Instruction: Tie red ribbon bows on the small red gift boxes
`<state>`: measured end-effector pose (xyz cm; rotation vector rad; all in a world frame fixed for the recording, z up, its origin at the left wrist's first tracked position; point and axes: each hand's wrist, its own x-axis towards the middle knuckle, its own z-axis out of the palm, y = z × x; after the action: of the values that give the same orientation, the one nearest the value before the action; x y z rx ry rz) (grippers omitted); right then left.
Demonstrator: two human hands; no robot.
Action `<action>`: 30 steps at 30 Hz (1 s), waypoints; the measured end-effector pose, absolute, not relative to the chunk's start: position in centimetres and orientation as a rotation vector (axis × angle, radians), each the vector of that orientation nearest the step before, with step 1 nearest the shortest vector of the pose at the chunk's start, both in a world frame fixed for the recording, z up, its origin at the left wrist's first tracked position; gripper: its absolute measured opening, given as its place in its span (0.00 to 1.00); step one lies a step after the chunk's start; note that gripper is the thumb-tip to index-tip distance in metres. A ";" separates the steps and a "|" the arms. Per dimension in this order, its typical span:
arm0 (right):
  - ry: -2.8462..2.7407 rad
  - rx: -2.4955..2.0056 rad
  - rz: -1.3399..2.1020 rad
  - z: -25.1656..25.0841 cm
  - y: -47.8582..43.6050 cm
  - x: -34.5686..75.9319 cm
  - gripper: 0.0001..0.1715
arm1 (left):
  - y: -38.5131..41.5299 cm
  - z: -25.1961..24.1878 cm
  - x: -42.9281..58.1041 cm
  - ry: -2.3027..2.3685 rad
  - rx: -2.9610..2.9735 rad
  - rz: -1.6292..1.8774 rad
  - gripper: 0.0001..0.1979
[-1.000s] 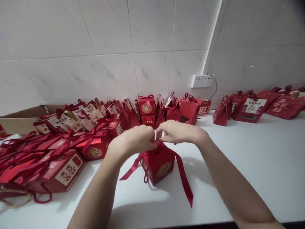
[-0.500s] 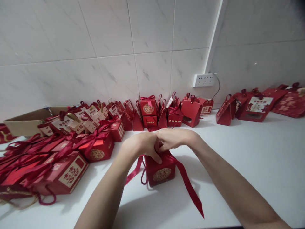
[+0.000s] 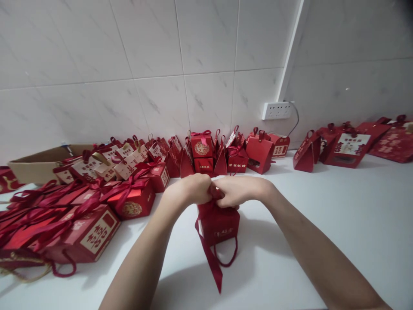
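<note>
A small red box (image 3: 222, 224) with gold lettering on its near side stands on the white table. A dark red cord loop (image 3: 235, 254) hangs from that side, and a long ribbon tail (image 3: 211, 262) trails down beside it onto the table. Over the top of the box, my left hand (image 3: 200, 188) and my right hand (image 3: 232, 190) meet, knuckles up. Both are closed on the red ribbon (image 3: 217, 193), which shows between them. The fingertips and the ribbon's crossing are mostly hidden.
Ribboned red boxes (image 3: 80, 232) crowd the left, with an open cardboard box (image 3: 35, 170) behind them. Small red bags and boxes (image 3: 203, 146) line the tiled wall. More red bags (image 3: 345, 148) stand at the back right, beyond a wall socket (image 3: 276, 110).
The box has turned, so a lettered side with the cord loop faces me instead of the gold medallion. One ribbon tail now hangs at the front left; the hands stay together on top.
</note>
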<state>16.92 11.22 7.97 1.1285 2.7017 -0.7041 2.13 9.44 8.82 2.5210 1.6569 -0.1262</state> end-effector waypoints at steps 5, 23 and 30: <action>2.715 1.089 -0.581 8.1 11.2 16.9 0.04 | 9.4 9.1 2.4 1.522 2.528 -0.233 0.07; 2.796 1.275 -0.442 7.9 12.3 17.4 0.05 | 12.3 7.8 1.0 1.227 2.498 0.146 0.06; 2.818 1.290 -0.303 8.0 12.6 17.5 0.08 | 12.2 7.5 1.6 1.324 2.454 0.131 0.04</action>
<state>17.49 12.62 7.99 1.2902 2.8175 -0.3029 1.63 12.23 7.48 2.4541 1.3235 0.1312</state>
